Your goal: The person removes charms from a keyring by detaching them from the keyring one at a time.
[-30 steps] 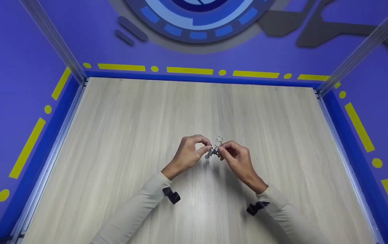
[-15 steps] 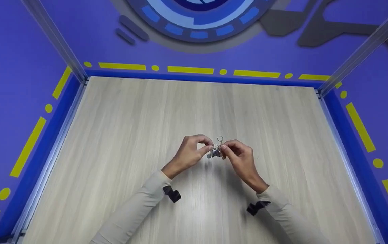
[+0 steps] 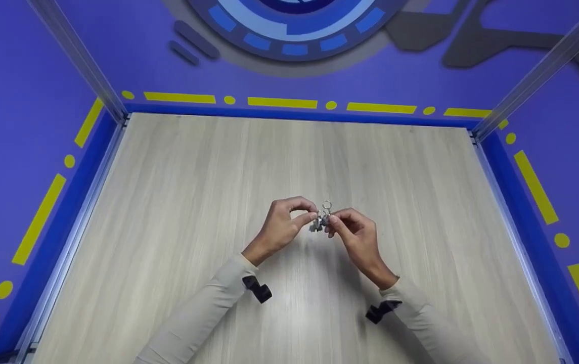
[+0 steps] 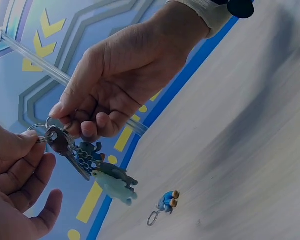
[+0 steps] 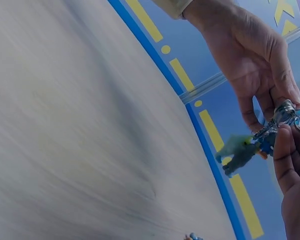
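Both hands (image 3: 319, 230) pinch a bunch of keys (image 4: 65, 145) above the desk (image 3: 168, 202); a small blue keychain (image 4: 166, 202) lies loose, not yet attached.

Both hands' fingers (image 5: 282, 107) pinch a key ring (image 5: 285, 111) with a green charm (image 5: 236, 150) dangling above the wooden table (image 5: 65, 125)

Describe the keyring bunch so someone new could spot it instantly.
Start at the wooden table. Above its middle the left hand and right hand meet, and both pinch the bunch between their fingertips. It hangs off the table: a metal ring with a dark key and pale green and grey charms, unlike the small blue charm lying alone on the table.
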The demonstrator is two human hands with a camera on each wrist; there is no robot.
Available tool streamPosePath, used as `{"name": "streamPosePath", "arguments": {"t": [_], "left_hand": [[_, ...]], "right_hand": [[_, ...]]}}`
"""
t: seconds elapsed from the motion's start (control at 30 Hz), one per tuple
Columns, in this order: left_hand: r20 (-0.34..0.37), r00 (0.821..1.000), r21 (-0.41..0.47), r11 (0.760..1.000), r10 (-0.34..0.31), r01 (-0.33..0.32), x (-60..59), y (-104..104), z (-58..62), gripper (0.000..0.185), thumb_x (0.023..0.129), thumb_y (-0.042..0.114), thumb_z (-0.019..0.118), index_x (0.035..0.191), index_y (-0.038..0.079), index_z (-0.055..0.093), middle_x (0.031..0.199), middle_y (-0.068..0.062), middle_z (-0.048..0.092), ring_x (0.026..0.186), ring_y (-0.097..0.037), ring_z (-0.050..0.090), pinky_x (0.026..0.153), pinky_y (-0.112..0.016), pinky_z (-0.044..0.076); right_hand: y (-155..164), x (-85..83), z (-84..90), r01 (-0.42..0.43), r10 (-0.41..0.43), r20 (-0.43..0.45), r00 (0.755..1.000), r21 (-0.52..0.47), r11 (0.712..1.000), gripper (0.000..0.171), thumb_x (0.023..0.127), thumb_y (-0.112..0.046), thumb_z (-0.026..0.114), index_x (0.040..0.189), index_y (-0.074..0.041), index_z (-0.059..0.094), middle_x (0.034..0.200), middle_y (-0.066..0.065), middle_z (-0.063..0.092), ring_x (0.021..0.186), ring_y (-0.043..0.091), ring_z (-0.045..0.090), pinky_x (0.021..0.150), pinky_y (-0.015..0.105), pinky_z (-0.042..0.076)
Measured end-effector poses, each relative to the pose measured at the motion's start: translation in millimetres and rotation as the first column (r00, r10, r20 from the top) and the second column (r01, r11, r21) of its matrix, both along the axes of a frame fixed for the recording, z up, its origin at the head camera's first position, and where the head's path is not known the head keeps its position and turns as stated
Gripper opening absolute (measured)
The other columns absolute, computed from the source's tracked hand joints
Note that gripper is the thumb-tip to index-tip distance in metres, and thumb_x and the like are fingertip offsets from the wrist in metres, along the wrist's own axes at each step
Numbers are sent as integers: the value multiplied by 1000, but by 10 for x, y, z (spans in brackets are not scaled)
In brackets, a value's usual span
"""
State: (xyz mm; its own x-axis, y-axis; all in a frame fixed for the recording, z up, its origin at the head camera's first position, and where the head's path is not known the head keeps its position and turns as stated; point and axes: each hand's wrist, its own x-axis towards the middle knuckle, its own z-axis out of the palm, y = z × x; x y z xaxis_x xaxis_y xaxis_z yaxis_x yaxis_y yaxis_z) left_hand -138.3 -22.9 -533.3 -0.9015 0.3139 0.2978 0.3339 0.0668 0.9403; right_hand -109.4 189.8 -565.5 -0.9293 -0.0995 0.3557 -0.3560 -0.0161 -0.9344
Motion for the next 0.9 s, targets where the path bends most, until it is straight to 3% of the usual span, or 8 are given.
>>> {"name": "streamPosePath", "arguments": {"t": [0.23, 0.47, 0.67, 0.9], "left_hand": [[15, 1000, 3, 1000, -10, 10, 5, 11, -25, 5, 98, 0, 80, 97, 5, 80, 97, -6, 81, 97, -20, 74, 99, -48, 58], [63, 997, -83, 995, -53, 58, -19, -1, -21, 5, 98, 3, 82, 100, 8, 81, 100, -1, 81, 101, -16, 75, 103, -50, 58], [74, 994, -174, 981, -74, 86, -53, -11, 42, 5, 100, 4, 80, 105, 5, 81, 104, -3, 81, 100, -18, 73, 103, -51, 59], [18, 996, -248, 965, -88, 90, -106, -29, 151, 5, 100, 2, 79, 104, 3, 82, 99, -4, 81, 93, -17, 73, 103, -51, 58]], "right_hand": [[-25, 10, -16, -13, 14, 20, 1000, -38, 999, 8, 106, 6, 66, 101, 11, 70, 96, 24, 73, 78, 29, 71, 70, 30, 62], [2, -7, 9, 31, -31, -18, 999, 5, 1000, 8, 105, 7, 69, 97, 7, 70, 105, 24, 74, 81, 23, 70, 70, 26, 59], [65, -47, 27, 33, -16, -146, 989, 116, 993, 11, 103, 11, 69, 97, 3, 73, 103, 20, 76, 83, 23, 71, 72, 23, 59], [90, -102, 84, 41, 45, -317, 947, 261, 964, 16, 99, 15, 72, 99, -1, 75, 103, 15, 78, 88, 24, 75, 82, 20, 60]]}}
